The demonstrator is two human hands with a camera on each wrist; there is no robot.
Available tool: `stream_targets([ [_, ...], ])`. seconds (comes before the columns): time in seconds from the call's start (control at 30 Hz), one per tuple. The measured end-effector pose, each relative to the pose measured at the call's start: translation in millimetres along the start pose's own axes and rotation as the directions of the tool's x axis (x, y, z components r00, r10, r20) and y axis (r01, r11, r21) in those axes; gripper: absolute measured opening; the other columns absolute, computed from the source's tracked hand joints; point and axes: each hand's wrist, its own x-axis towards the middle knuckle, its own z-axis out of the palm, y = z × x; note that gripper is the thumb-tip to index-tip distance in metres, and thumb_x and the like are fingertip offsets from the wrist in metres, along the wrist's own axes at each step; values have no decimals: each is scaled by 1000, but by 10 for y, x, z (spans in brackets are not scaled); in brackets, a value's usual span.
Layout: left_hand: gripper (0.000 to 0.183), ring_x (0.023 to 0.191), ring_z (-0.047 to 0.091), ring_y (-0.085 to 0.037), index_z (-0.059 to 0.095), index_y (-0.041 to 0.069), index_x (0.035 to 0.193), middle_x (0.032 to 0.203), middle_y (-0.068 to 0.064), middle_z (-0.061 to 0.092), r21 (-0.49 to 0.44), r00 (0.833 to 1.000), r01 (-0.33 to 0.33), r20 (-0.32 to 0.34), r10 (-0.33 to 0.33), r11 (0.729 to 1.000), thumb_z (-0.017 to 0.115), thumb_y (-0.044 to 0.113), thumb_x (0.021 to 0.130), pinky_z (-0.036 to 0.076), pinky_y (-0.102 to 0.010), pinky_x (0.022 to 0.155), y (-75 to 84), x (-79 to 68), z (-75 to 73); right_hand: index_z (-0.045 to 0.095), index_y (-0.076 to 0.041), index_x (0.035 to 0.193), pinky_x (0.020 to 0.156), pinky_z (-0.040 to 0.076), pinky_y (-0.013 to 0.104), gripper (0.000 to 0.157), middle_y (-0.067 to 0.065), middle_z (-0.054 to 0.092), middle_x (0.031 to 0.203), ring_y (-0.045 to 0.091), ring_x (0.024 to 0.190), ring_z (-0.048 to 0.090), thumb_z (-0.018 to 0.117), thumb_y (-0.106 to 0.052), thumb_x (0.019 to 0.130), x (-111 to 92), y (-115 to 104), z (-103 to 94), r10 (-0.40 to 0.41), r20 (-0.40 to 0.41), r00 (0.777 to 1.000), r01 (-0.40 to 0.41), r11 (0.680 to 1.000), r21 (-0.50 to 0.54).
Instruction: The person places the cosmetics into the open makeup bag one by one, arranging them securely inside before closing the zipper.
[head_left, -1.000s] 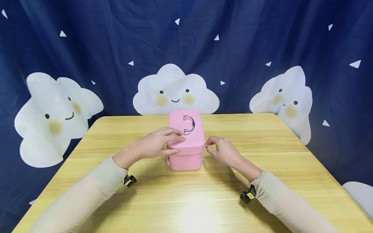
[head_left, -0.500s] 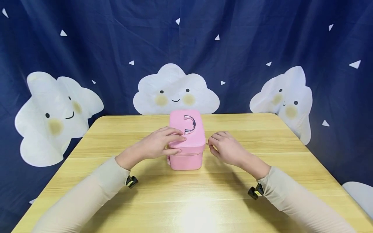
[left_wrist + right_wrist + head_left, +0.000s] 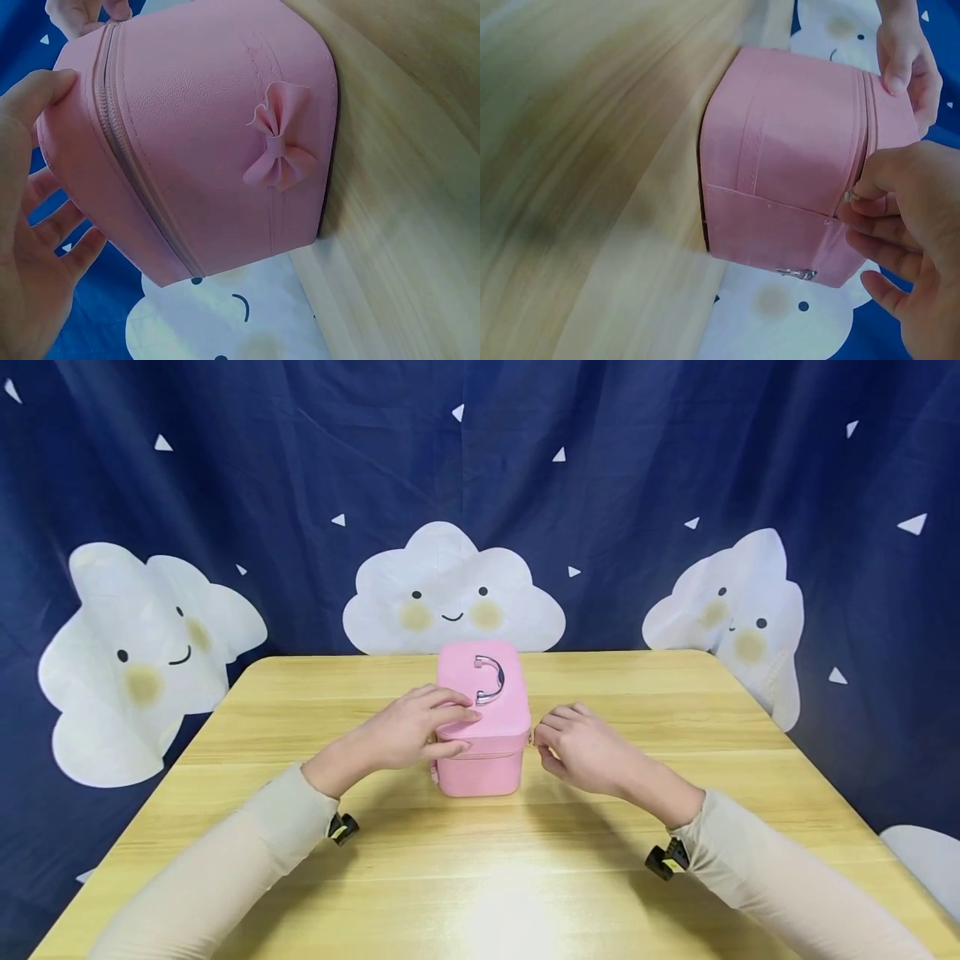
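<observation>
My left hand presses flat on the pink leatherette box-shaped case between my hands on the counter, steadying it while my right hand pinches its small metal zipper pull, best drawn smoothly along the seam.

Nothing readable anywhere here, honestly. The pink case has no brand or label on its lid, sides or the bow, and the curtain behind only has smiling cloud faces and little white triangles, no letters or numbers. There are small yellow stickers on the wrist clips, but they're too tiny to make out.
</observation>
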Motion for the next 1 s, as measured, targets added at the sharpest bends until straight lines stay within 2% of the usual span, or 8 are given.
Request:
stream_targets([
  [0.27,41,119,53,-25,66,14,126,128,-7,60,-1,1000,-15,-9,15,1000,68,36,91,39,-41,106,-4,-13,6,56,-16,77,74,48,33,16,-6,59,80,14,81,57,65,-5,81,-11,-114,-47,8,40,999,-13,993,116],
  [0.37,41,120,52,-25,66,14,125,128,-6,60,-7,1000,-23,-16,23,1000,69,34,91,39,-40,106,-1,-10,-6,57,-17,79,76,49,34,14,-8,60,81,12,78,55,65,-6,82,-23,-150,-55,44,57,997,-54,983,174],
  [0.43,40,120,52,-24,66,13,125,127,-6,60,-16,999,-30,-20,30,999,70,33,90,39,-39,106,2,-4,-20,58,-17,80,72,49,32,13,-9,59,79,10,75,54,64,-7,84,-35,-171,-60,86,66,994,-98,976,197],
  [0.57,45,122,51,-26,64,11,125,128,-8,58,-25,999,-49,-9,48,999,72,36,89,37,-41,108,0,11,-50,55,-18,81,61,46,27,13,-11,57,73,8,66,52,64,-9,85,-61,-201,-60,159,74,985,-170,968,183],
  [0.67,48,124,51,-28,63,11,127,129,-9,57,-16,998,-59,13,60,998,72,38,89,36,-43,110,-27,8,-70,54,-17,81,57,47,26,14,-9,60,72,10,64,57,64,-8,87,-66,-204,-57,181,60,982,-189,965,183],
  [0.8,46,122,53,-27,63,12,128,129,-9,59,-6,997,-77,30,77,997,72,36,89,37,-44,109,-77,-23,-113,55,-15,81,56,48,26,15,-7,62,72,12,64,60,65,-7,87,-61,-193,-52,192,44,980,-196,965,171],
  [0.93,46,122,53,-28,63,12,129,129,-10,59,-10,995,-102,22,102,995,73,33,88,38,-45,108,-110,-62,-119,54,-17,78,64,49,31,15,-12,52,65,6,59,49,66,-10,85,-53,-189,-61,160,81,984,-168,980,105],
  [1.0,46,123,53,-29,64,12,128,130,-10,59,-10,994,-109,4,110,994,74,33,88,39,-45,107,-114,-73,-97,53,-17,77,68,48,33,16,-14,46,63,5,58,43,65,-11,85,-41,-199,-69,141,103,985,-152,983,107],
])
